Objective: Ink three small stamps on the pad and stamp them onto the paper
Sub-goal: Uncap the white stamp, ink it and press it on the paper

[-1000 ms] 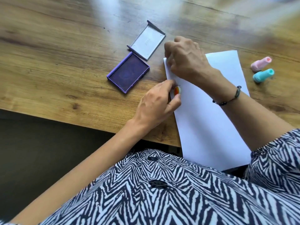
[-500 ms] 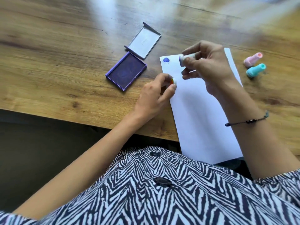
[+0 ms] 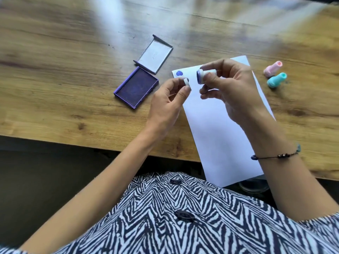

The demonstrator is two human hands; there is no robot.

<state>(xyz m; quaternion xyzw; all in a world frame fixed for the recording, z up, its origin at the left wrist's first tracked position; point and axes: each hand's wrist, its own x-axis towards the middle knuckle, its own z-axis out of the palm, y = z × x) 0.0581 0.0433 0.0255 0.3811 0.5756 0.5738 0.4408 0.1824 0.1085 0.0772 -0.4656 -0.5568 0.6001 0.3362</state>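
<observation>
My right hand (image 3: pixel 231 88) holds a small white stamp (image 3: pixel 204 75) above the white paper (image 3: pixel 220 136), its blue-inked face turned left toward my other hand. My left hand (image 3: pixel 167 103) pinches a small white cap (image 3: pixel 186 82) between thumb and fingertips, a short gap from the stamp's face. A blue stamped mark (image 3: pixel 179 73) sits at the paper's top left corner. The open purple ink pad (image 3: pixel 136 88) lies left of the paper with its lid (image 3: pixel 156 54) hinged back. A pink stamp (image 3: pixel 273 68) and a teal stamp (image 3: pixel 277 80) lie on the table right of the paper.
Everything rests on a wooden table (image 3: pixel 64 70). The paper's near end hangs over the table's front edge toward my lap. A dark floor shows below the edge at the left.
My right hand lifted the stamp off the paper's corner, leaving a blue mark, and turned its face sideways. My left hand rose from the paper's edge with the cap toward the stamp.
</observation>
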